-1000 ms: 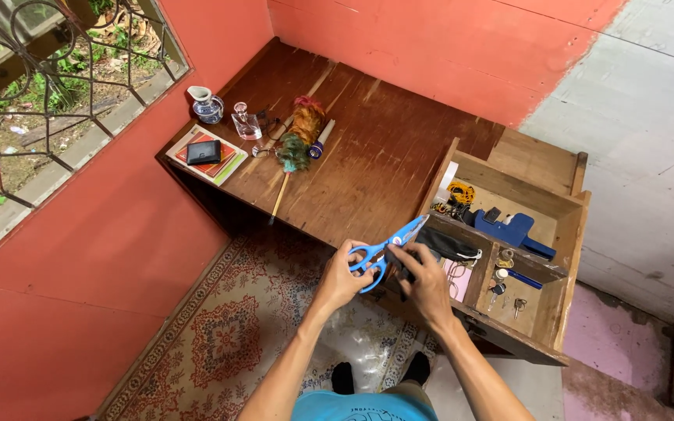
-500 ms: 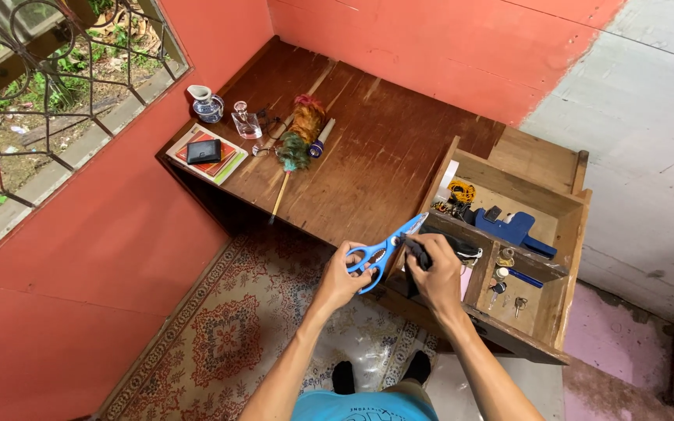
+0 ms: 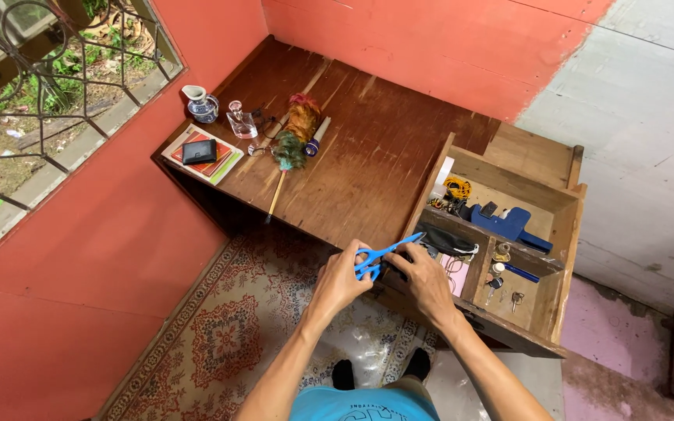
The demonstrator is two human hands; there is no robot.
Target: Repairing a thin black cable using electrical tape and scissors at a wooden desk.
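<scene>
My left hand point(image 3: 338, 281) grips the blue handles of a pair of scissors point(image 3: 382, 256), blades pointing right and up toward the open wooden drawer point(image 3: 557, 300). My right hand point(image 3: 423, 281) rests at the drawer's near left corner, fingers curled on a dark object just under the scissor blades. What that object is cannot be made out. Both hands meet at the front edge of the brown wooden desk point(image 3: 376, 156).
The drawer holds a blue clamp-like tool point(image 3: 509, 224), a yellow coil point(image 3: 456, 187), a black pouch point(image 3: 446, 240), keys and small parts. On the desk's far left lie a feather duster point(image 3: 294, 140), a glass bottle point(image 3: 242, 122), a small jug point(image 3: 200, 104) and a wallet on books point(image 3: 199, 151). A patterned rug point(image 3: 228, 335) covers the floor.
The scissors have come lower and nearer the desk edge in my left hand. My right hand shifted left from the drawer front to under the blades.
</scene>
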